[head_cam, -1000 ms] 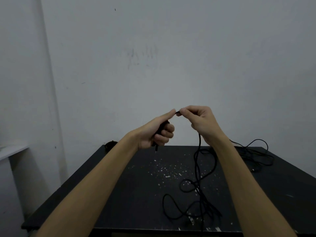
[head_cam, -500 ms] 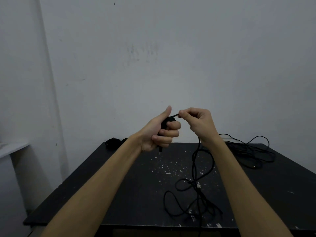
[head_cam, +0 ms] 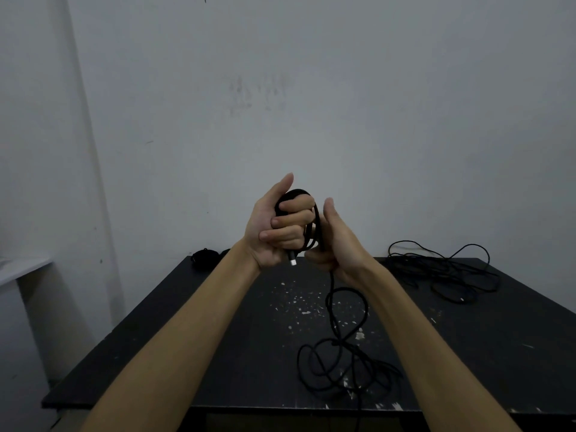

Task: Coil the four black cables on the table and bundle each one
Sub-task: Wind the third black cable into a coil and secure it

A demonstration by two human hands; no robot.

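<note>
Since before: cable (head_cam: pixel 315 227) now looped round left hand (head_cam: pixel 277 227) grip; right hand (head_cam: pixel 335 241) grip clasps strand lower.

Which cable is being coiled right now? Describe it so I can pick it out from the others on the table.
Start at the black table and look above its middle, where the two hands meet. The cable being coiled loops round the left hand, passes through the right hand and hangs to a loose heap at the front edge. Unlike the tangle at the far right, it is lifted.
</note>
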